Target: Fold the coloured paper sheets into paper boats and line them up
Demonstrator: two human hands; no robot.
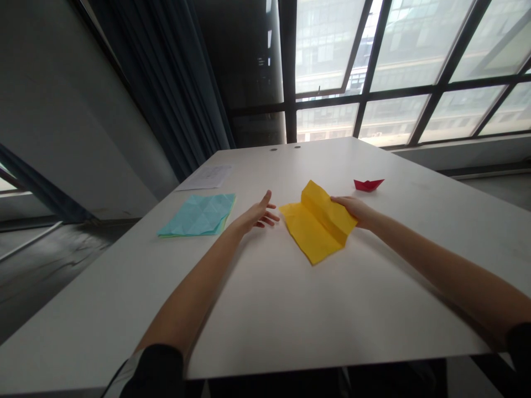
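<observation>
A creased sheet of yellow paper (317,224) stands partly folded along a middle crease on the white table. My right hand (352,209) grips its right edge, the thumb on top and the other fingers hidden behind the paper. Just left of the sheet is my left hand (260,214), empty, with fingers spread and thumb up; a small gap parts its fingertips from the paper.
Beyond my right hand sits a small red paper boat (368,185). To the left lies a stack of creased light-blue paper (199,214) with green beneath. A printed white sheet (206,177) is farther back on the table (265,309). Windows and a dark curtain stand behind.
</observation>
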